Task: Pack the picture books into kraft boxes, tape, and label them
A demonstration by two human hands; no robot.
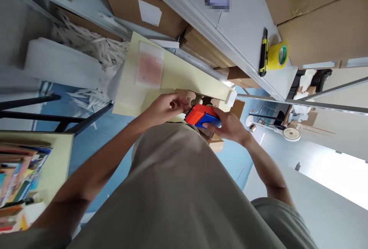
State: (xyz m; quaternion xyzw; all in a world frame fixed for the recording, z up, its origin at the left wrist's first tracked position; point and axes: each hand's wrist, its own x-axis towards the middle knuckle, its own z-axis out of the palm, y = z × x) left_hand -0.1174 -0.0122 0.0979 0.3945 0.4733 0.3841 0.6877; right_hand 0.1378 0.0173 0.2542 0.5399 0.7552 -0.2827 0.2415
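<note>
My right hand [227, 124] is wrapped round a red and blue plastic tape dispenser [202, 115], which I hold in front of my waist. Close to the dispenser's left end is my left hand [169, 107]. Its fingers are curled towards the thumb, and whatever lies between the fingertips is too small to make out. Just behind both hands, an open cardboard box [185, 94] stands at the edge of the pale yellow table [149, 97]. The box's contents are mostly hidden by my hands and the dispenser.
A pinkish sheet in a clear sleeve [150, 65] lies on the table. On the grey shelf [241, 22] above are a yellow tape roll [277, 55] and a black and yellow utility knife [263, 53]. Large cartons [319, 26] stand at right. A black metal frame [66, 120] is at left.
</note>
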